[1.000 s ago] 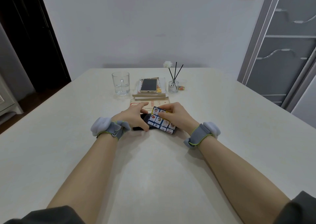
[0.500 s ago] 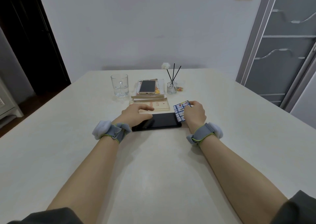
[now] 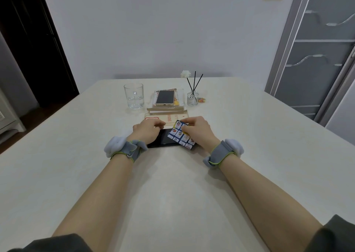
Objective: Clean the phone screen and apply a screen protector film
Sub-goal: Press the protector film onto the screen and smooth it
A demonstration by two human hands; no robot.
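Observation:
A black phone [image 3: 164, 138] lies flat, screen up, on the white table [image 3: 172, 184] in front of me. My left hand [image 3: 148, 129] rests on its left end, fingers curled down over the far edge. My right hand [image 3: 198, 131] grips a blue card with small pictures [image 3: 180, 134] and presses it flat on the right half of the screen. Both wrists wear grey straps.
Behind the phone lie a flat packet with red print [image 3: 167, 117], a stack of books [image 3: 167, 108] with a gold phone [image 3: 165, 97] on top, a water glass [image 3: 133, 96] and a reed diffuser [image 3: 192, 98]. A grey cabinet [image 3: 317, 59] stands right.
The right hand swept the picture card off the phone's right end half a second ago, then came back onto the screen. The left hand stayed on the phone's left end.

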